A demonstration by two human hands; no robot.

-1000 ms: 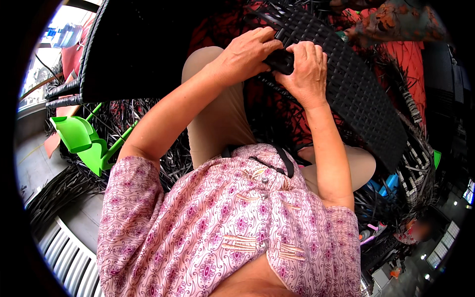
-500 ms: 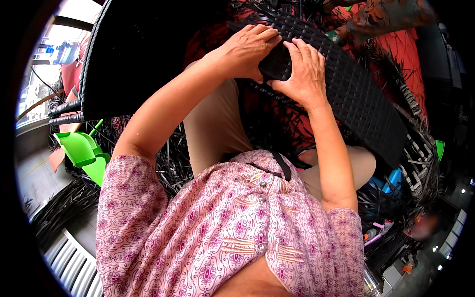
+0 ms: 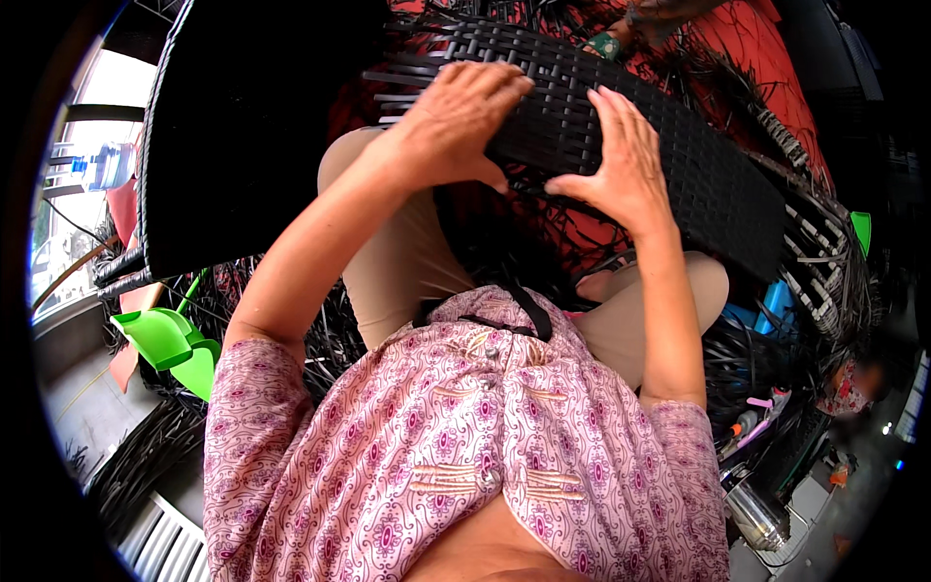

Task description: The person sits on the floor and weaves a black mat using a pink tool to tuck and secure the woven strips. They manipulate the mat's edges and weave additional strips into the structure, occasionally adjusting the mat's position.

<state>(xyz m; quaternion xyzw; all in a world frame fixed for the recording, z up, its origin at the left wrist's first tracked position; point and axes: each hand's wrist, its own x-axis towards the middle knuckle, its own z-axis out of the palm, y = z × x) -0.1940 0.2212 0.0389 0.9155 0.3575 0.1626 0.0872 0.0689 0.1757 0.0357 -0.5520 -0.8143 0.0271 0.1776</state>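
A long black woven panel (image 3: 693, 165) lies slanting across my lap, loose flat strips (image 3: 396, 85) fanning out from its left end. Over that left end is my left hand (image 3: 456, 121), its fingers stretched across the weave and its thumb apart near the close edge. To its right, my right hand (image 3: 626, 175) spreads over the panel, fingertips on or just above the weave and thumb by the close edge. Both hands are open, with a gap between the two thumbs. Whether the fingertips press on the weave is hard to tell.
A large black woven-edged piece (image 3: 242, 136) stands at the left. Loose black strips (image 3: 145, 427) and a green dustpan (image 3: 160, 339) lie below it. Red cloth (image 3: 747, 68) spreads beyond the panel, where another person's arm (image 3: 635, 29) reaches in. A metal flask (image 3: 756, 514) is at lower right.
My hands have moved slightly apart, and their hold on the panel has loosened. More of the panel's left end and its loose strips now shows. The view has also shifted a little.
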